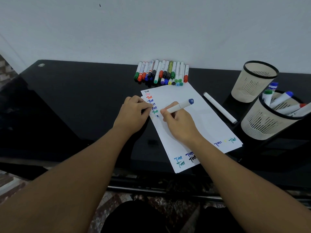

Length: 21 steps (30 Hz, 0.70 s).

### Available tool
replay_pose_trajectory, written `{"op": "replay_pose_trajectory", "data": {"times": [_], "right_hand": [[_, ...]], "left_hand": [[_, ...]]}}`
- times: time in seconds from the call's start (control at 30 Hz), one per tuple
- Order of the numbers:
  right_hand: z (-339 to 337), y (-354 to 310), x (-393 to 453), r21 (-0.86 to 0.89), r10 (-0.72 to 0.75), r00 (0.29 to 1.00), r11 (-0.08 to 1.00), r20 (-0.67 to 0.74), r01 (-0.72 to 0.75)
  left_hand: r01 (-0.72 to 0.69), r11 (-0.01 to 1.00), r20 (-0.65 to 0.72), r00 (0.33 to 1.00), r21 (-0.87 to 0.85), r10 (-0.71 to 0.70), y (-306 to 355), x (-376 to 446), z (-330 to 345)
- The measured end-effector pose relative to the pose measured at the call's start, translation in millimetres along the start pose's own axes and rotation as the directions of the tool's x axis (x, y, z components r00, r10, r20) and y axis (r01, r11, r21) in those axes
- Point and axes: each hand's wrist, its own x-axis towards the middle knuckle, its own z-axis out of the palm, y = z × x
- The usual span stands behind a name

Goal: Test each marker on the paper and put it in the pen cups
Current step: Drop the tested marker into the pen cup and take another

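Our right hand (180,125) holds the marker (180,105), its grip tight; our left hand (133,113) pins the paper (193,118). A loosened left could skew the paper, smearing the ink.

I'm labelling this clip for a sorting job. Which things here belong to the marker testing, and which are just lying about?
Part of the job:
- blue-capped marker, gripped by the right hand
- paper, steadied by the left hand
- row of untested markers
- near pen cup holding markers, far pen cup
- loose white marker beside the paper

Just there:
- black desk
- wall
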Motion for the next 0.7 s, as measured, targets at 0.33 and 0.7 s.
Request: {"op": "replay_pose_trajectory", "data": {"times": [0.33,0.7], "right_hand": [[-0.4,-1.5,-0.1,-0.018,-0.009,1.0,1.0,-0.004,0.009],[-0.6,-2.7,-0.1,-0.033,-0.017,0.999,0.999,-0.029,0.016]], "left_hand": [[-0.006,1.0,-0.01,1.0,-0.009,0.006,-0.7,-0.6,0.8],[-0.011,1.0,-0.013,1.0,-0.001,0.011,1.4,-0.4,-0.3]]}}
